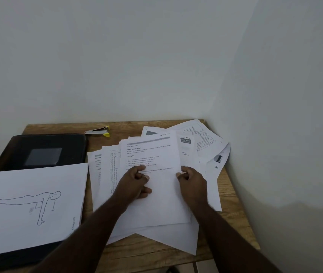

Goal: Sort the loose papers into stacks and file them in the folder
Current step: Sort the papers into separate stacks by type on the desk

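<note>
Wooden table (233, 194) fills the lower middle of the head view, pushed into a corner of pale walls (117, 56). At the centre of the frame, both hands hold one printed sheet (156, 158) that lies on top of a fanned heap of loose papers (200, 142) spreading toward the right wall. The left hand (137, 184) grips the sheet's left edge, thumb on top of the page and fingers curled against it. The right hand (193, 182) pinches the sheet's right edge, thumb on the printed face and the other fingers tucked behind, out of sight. The sheet carries bold headings and short lines of text, too small to read with confidence.

At the lower left of the frame lies a separate stack (28, 203), its top page showing a line drawing of a figure in a push-up pose. This stack rests on a black folder (44, 150), which lies flat at the left of the table; its far part, with a grey square panel, shows above the stack. Just beyond the folder's upper right corner, near the back wall, sits a small stapler (98, 131) with yellow ends, apart from the papers.
</note>
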